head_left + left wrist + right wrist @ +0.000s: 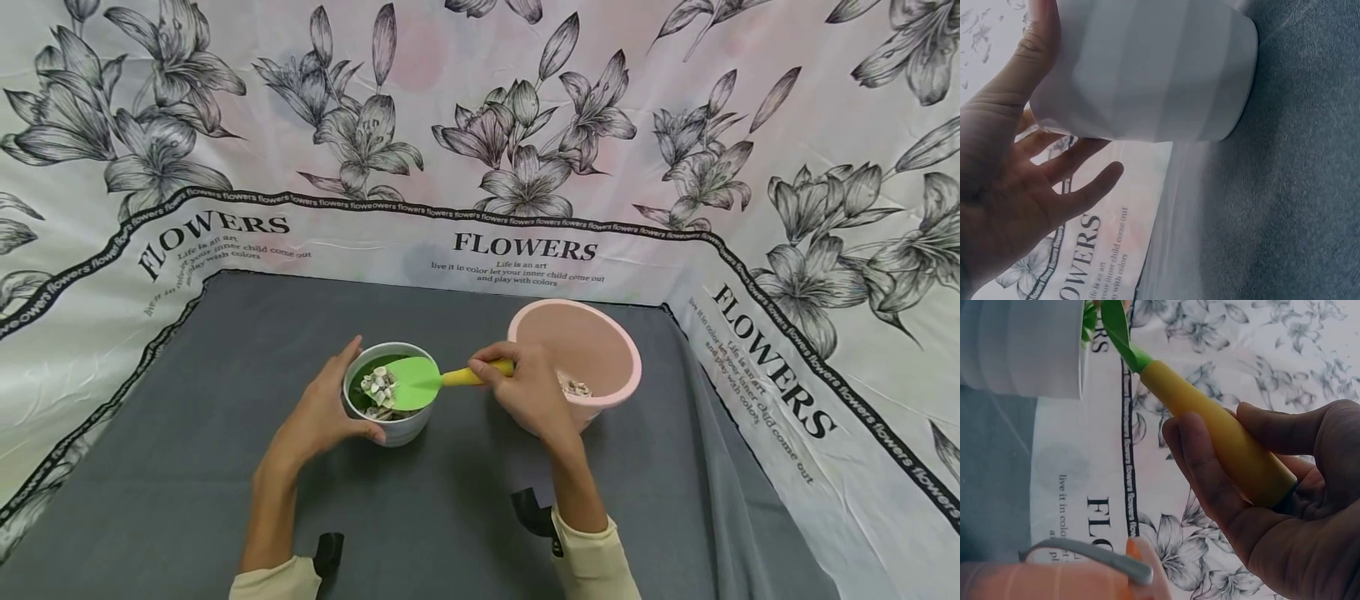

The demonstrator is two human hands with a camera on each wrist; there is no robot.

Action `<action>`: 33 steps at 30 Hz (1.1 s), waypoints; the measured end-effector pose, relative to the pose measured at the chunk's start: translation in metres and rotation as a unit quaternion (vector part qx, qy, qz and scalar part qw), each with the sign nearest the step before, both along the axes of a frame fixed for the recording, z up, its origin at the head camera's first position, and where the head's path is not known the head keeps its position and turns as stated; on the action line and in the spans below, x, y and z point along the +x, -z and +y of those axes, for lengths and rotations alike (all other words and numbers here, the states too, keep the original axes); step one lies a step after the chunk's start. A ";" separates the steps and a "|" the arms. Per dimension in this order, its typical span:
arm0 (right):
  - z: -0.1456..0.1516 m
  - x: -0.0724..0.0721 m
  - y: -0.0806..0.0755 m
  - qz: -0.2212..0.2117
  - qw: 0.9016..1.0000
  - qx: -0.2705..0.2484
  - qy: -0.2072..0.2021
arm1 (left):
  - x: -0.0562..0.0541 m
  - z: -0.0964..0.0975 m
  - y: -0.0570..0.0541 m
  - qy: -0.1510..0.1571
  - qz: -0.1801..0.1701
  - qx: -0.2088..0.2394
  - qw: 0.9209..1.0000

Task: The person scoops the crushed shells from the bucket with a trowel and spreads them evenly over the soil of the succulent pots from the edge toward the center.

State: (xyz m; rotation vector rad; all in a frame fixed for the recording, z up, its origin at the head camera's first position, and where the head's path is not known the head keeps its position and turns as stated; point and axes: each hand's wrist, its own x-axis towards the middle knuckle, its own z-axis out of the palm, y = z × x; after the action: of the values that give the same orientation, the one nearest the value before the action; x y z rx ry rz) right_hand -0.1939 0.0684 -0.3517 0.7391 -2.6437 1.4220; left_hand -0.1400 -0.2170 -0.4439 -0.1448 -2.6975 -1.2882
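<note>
Above the white pot (pixel 406 431), the right hand (pixel 531 390) grips the trowel (pixel 429 382). Tilt gently, left hand (pixel 321 413) clasping the pot.

A grey cloth (pixel 435 517) has folds near its right edge. Behind its far edge and along both sides hangs a white curtain (pixel 375 250) with printed flowers (pixel 525 187).

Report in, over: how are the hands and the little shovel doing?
Left hand holding white pot. Right hand gripping shovel. Blade over pot's mouth, pale bits at tip. Nothing seen blocking.
</note>
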 end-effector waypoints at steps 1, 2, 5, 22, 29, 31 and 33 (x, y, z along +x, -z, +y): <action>-0.002 0.000 -0.001 0.005 1.000 0.002 -0.004 | 0.000 -0.001 0.000 -0.002 0.002 -0.002 1.000; -0.004 0.001 -0.001 0.010 1.000 0.005 -0.005 | 0.001 -0.002 0.000 -0.003 0.002 -0.005 1.000; -0.007 0.004 -0.004 0.015 1.000 0.011 -0.005 | 0.001 -0.003 -0.001 -0.007 0.002 -0.012 1.000; -0.025 0.026 -0.005 0.183 0.979 0.053 -0.072 | 0.013 -0.006 -0.004 -0.007 -0.012 -0.034 0.999; -0.022 0.031 -0.009 0.261 0.960 0.054 -0.088 | 0.016 -0.001 -0.005 -0.030 -0.020 -0.026 0.999; -0.019 0.031 -0.010 0.264 0.960 0.039 -0.082 | 0.016 0.000 -0.005 -0.032 -0.022 -0.016 0.999; -0.015 0.030 -0.011 0.264 0.961 0.020 -0.075 | 0.015 0.001 -0.005 -0.028 -0.022 -0.006 0.999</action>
State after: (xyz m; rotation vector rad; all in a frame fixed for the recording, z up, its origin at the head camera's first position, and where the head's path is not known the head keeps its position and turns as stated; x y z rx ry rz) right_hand -0.1635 0.0535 -0.3405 1.1547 -2.2415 1.0116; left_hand -0.1253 -0.2156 -0.4388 -0.0417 -2.7259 -1.2743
